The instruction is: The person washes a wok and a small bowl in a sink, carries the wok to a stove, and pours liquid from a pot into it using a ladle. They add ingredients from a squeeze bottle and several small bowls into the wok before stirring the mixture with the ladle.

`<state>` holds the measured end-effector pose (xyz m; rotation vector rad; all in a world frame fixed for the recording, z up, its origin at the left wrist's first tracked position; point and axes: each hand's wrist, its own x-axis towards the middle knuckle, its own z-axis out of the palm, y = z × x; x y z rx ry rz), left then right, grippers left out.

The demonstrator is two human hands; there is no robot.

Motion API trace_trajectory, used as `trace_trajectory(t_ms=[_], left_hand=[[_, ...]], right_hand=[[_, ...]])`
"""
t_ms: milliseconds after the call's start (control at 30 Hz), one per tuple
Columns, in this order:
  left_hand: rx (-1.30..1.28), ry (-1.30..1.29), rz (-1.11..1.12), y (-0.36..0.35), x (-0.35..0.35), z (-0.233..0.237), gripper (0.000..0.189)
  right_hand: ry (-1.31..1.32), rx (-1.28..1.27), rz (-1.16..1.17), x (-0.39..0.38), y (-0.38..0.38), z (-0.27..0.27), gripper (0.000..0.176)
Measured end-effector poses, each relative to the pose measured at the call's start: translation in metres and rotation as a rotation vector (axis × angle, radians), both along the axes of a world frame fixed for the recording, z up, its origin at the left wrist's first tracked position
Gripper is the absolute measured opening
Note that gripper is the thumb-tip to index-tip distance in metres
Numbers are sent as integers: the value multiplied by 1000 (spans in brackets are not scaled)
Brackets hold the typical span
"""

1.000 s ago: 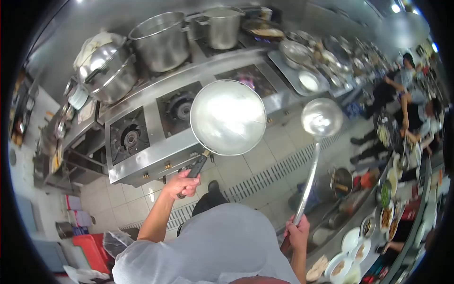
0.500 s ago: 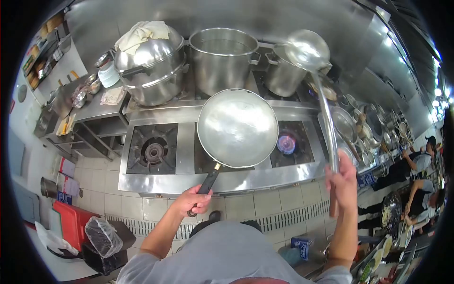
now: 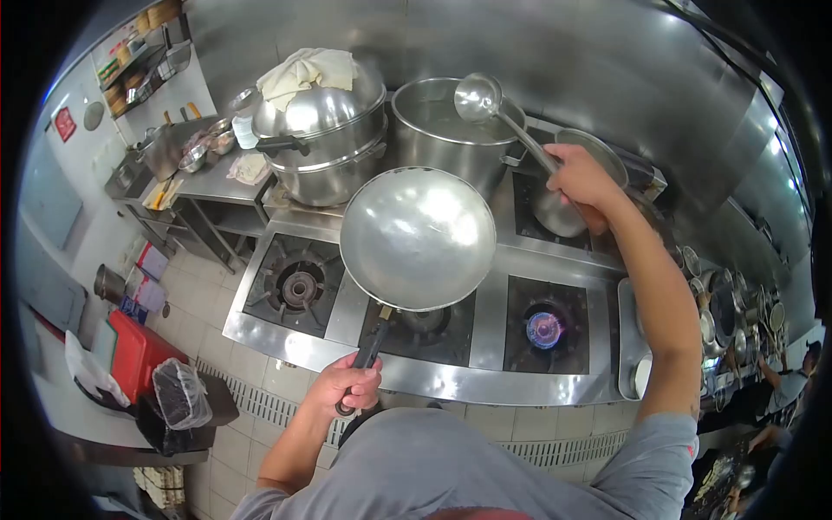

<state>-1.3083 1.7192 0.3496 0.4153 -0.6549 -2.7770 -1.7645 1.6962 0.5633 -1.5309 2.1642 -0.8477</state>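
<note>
My left hand [image 3: 347,385] is closed around the black handle of a wok [image 3: 418,238], whose bare, shiny inside faces me above the stove. In my right hand [image 3: 582,180] is the handle of a metal ladle [image 3: 478,97]. The ladle's bowl is up over the rim of a large steel pot [image 3: 451,156] at the back of the stove. Water-like liquid shows inside that pot. To the right, a lit burner [image 3: 544,330] gives a blue and purple flame, with no pan over it.
A domed steel steamer [image 3: 321,130] with a cloth [image 3: 310,74] on its lid stands at back left. Behind my right forearm is another pot [image 3: 559,215]. An unlit burner [image 3: 300,290] lies left. A red bin [image 3: 149,355] is on the left; people work at far right.
My right hand has swung forward and left, bringing the ladle from the right side to the large pot. The wok stays in my left hand, and the view has turned right.
</note>
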Motion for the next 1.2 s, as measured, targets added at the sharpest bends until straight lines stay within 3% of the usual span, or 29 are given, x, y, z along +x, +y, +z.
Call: trace_trajectory(t_ms=[300,433,467,567,867,1200], left_hand=[[45,-58,68,-22,-4,6,7],[41,-69,71,-29,-6,15,8],[49,-69,69,-30,-6,16,8],[62,-56,54,-35,-8,19,7],[103,21,-3,-43,-15,19,6],[111,68,-34,-45,-31,27,8]], right_hand=[[-17,238,59,-17,-86,-1,14],[-97,306,7,-12,-102,8,30],[-136,339,20,-13,-104,12,42],[-440,338,-109,-12,-104,17,47],[-976,318,-76,-32,-101,27,16],[-1018,198,-49,-23,-73,40,21]])
